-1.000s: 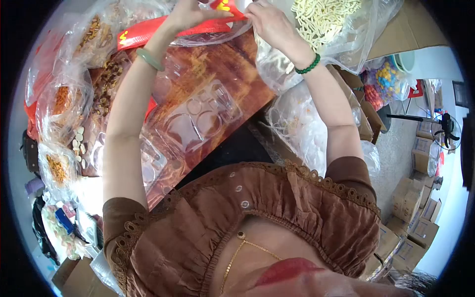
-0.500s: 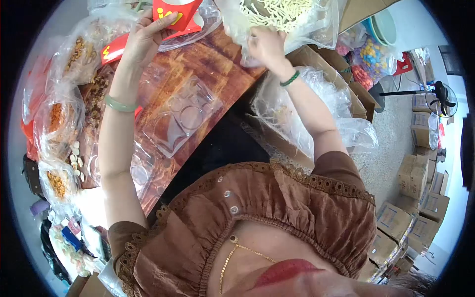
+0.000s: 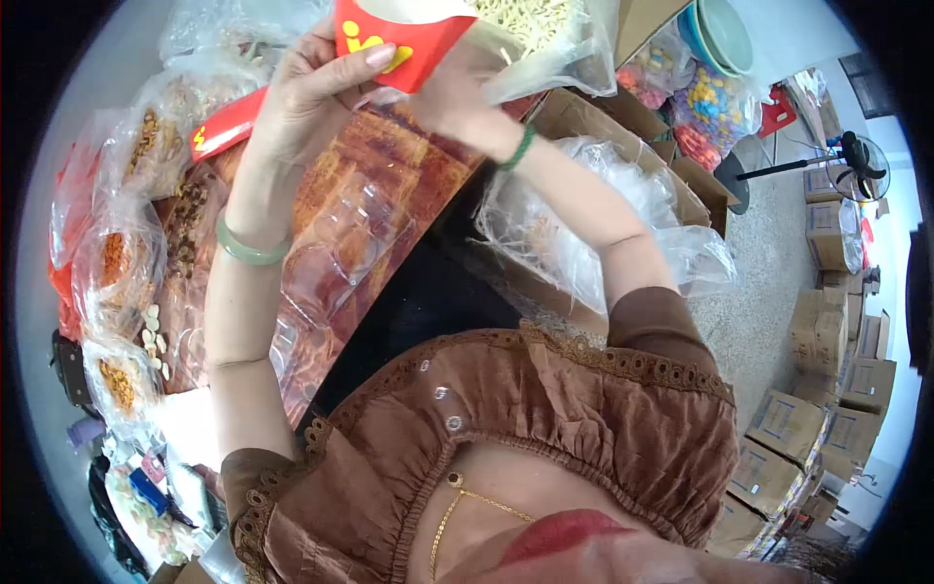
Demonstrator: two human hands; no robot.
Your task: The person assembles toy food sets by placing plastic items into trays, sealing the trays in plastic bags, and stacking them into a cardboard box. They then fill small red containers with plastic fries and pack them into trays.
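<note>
My left hand [image 3: 326,92] grips a red French fry carton [image 3: 399,44] with yellow lettering, thumb on its front. The carton's pale inside shows at the top edge of the view. Close by on the right, my right hand [image 3: 457,102] is smeared by motion and partly behind the carton. Its fingers cannot be made out. Beyond it, a clear plastic bag [image 3: 584,54] holds many pale, fry-shaped sticks [image 3: 530,24]. Another red carton [image 3: 229,125] lies flat on the wood-patterned table [image 3: 394,146], left of my left wrist.
Clear plastic trays [image 3: 355,243] lie on the table. Bags of orange-brown pieces [image 3: 115,258] line the left side. A cardboard box [image 3: 574,117] with plastic lining stands at right, near bags of colourful pieces [image 3: 715,102], a fan [image 3: 861,165] and stacked cartons [image 3: 788,423].
The red carton in my left hand has moved right and closer. My right hand has left the bag of pale sticks and come left, beside the carton.
</note>
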